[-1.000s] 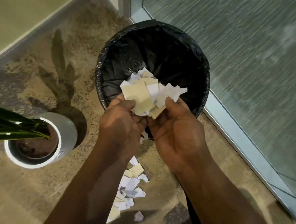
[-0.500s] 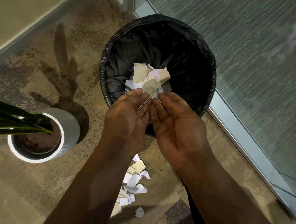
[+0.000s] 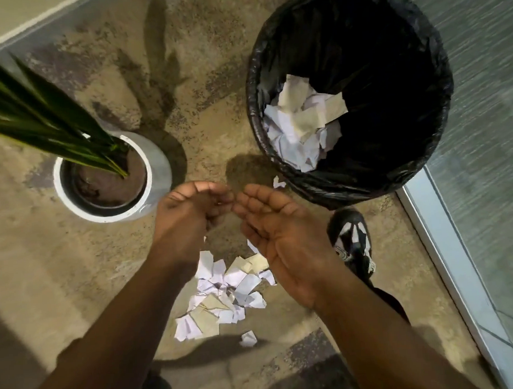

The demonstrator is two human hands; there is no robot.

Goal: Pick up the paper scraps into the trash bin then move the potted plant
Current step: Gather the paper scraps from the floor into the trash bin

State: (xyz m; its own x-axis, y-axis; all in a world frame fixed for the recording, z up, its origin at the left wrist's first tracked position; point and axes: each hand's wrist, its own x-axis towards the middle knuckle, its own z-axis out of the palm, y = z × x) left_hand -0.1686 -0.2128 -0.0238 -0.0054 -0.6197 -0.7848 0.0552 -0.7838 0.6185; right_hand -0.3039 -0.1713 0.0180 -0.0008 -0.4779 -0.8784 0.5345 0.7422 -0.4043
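left hand loosely cupped, empty, right hand palm up, fingers relaxed, empty

A glossy, crinkled black plastic liner lines the bin, the paper scraps look matt and creased, the pot smooth, the carpet rough.
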